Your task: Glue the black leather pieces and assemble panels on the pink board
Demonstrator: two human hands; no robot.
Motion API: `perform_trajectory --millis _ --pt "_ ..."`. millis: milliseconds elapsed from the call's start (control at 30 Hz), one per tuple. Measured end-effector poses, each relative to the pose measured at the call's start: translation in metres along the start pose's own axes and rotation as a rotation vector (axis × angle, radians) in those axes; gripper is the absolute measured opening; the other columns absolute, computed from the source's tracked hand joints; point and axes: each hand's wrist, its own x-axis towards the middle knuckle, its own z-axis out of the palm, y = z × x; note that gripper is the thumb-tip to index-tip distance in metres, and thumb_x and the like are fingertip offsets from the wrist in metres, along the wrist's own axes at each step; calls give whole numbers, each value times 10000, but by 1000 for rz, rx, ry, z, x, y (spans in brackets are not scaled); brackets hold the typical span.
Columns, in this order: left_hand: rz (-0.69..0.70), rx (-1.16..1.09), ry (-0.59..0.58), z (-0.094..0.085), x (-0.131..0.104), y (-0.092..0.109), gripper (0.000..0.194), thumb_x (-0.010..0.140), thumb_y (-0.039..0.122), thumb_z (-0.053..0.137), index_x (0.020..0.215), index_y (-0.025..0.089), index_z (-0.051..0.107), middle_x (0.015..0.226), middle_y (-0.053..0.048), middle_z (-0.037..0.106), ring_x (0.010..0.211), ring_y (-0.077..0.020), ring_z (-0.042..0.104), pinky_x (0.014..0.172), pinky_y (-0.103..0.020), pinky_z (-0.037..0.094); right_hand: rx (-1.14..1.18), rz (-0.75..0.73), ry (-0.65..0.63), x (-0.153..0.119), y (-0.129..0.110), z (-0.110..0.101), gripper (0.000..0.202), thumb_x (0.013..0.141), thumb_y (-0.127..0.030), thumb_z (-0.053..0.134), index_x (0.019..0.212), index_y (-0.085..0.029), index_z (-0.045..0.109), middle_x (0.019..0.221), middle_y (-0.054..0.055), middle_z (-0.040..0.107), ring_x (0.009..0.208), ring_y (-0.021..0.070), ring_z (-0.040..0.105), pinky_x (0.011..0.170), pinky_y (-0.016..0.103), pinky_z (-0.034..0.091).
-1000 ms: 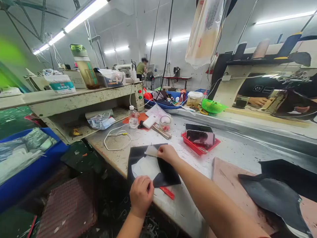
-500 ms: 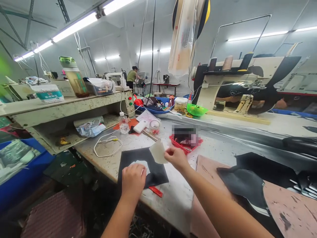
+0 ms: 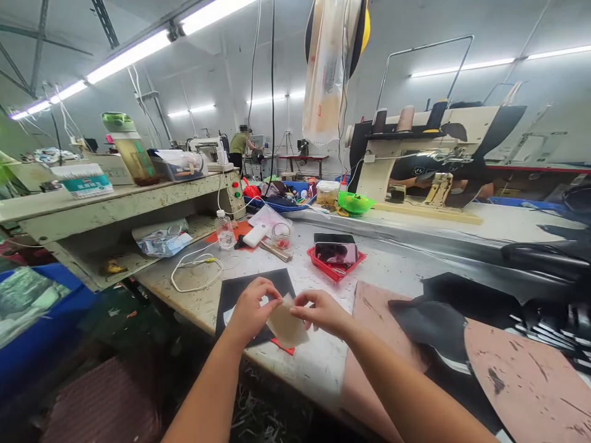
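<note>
A cream-coloured piece of sheet [image 3: 288, 326] hangs upright above the table's front part. My left hand [image 3: 253, 307] pinches its upper left edge, and my right hand [image 3: 321, 311] pinches its upper right side. Behind my left hand a black square sheet [image 3: 282, 280] lies flat on the table, with a white piece [image 3: 228, 314] on it, partly hidden by that hand. A red object [image 3: 282, 347] lies by the table's front edge, below the cream piece.
A red basket [image 3: 335, 272] with a phone stands behind my right hand. Black pieces [image 3: 431, 323] lie on a pink board [image 3: 369, 307] to the right. Further back are a bottle [image 3: 225, 231], a white cable [image 3: 173, 277] and a sewing machine [image 3: 369, 178]. A person [image 3: 239, 144] stands far off.
My left hand has lifted off the white piece and taken hold of the cream piece. My right hand has brought the cream piece lower and nearer. The view has shifted a little.
</note>
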Motion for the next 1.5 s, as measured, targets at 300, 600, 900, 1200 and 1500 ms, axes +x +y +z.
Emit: perform_trajectory --millis 300,600,900,1200,1500 --pt "94 -176 -4 -11 -38 -2 131 721 285 631 629 195 648 791 -39 537 772 -150 535 734 -258 455 349 -33 390 7 19 -31 359 499 -491 695 556 -181 523 466 -40 464 415 85 409 389 201 285" --pt "-281 -410 472 -22 -96 -56 233 622 361 720 641 157 610 675 -9 540 581 -109 470 516 -199 430 -113 -269 629 56 27 -19 340 768 -288 509 1077 -181 602 967 90 646 915 228 558 784 343 428" --pt "-81 -357 250 -31 -96 -38 56 730 223 632 699 184 608 775 -33 566 761 -148 554 686 -235 490 -663 -460 54 51 31 51 342 665 -86 560 981 -170 661 1127 111 622 1050 251 536 897 378 402" --pt "26 -348 112 -22 -96 -20 100 710 107 558 696 200 595 798 -40 587 739 -148 570 627 -223 495 421 158 -150 3 -7 17 286 627 -425 567 693 -153 623 595 -4 587 510 104 515 464 213 362" --pt "144 -214 -125 -19 -98 5 140 749 109 573 667 207 629 755 -45 629 698 -144 614 628 -227 516 -14 280 -131 -76 -15 -10 251 523 -345 635 519 -200 430 450 -56 463 440 78 414 438 204 302"
